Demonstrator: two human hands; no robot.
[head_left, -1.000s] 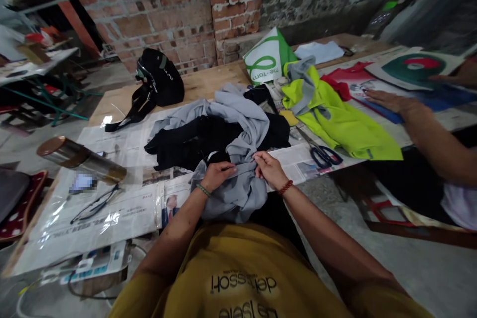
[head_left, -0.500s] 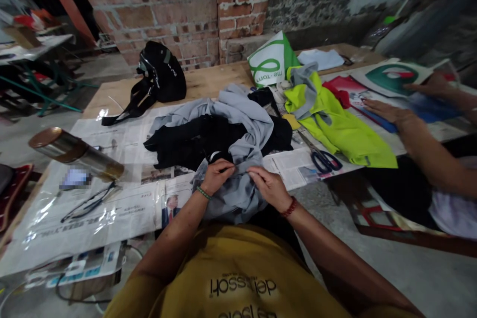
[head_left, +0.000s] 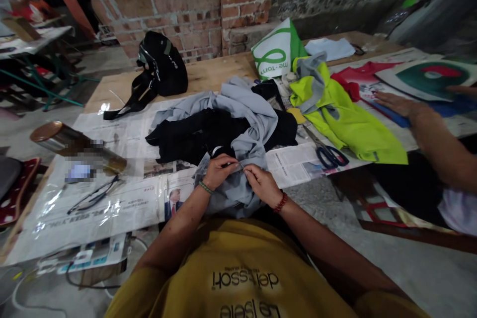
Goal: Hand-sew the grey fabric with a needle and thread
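Observation:
A light grey garment [head_left: 257, 114] lies bunched on the table and hangs over its front edge towards my lap. My left hand [head_left: 219, 171] is closed in a pinch on its edge, in front of my body. Close on the right, my right hand [head_left: 261, 186] pinches the same grey cloth, thumb against forefinger. A thin pale line shows between the fingertips, too small to make out. Black cloth [head_left: 201, 134] lies just beyond my hands, partly over the grey garment. Dark-handled scissors [head_left: 330, 155] rest to the right on the newspaper.
A metal flask [head_left: 76, 144], eyeglasses [head_left: 95, 196] and a black bag [head_left: 164, 64] are on the left. Right of centre lie a yellow-green garment [head_left: 346, 114] and a green-and-white bag [head_left: 278, 52]. At far right a co-worker's hand [head_left: 398, 104] presses cloth near an iron [head_left: 432, 77].
My hands have come slightly closer together, fingertips still on the grey cloth. The view has shifted a little. The co-worker's iron has moved slightly to the right.

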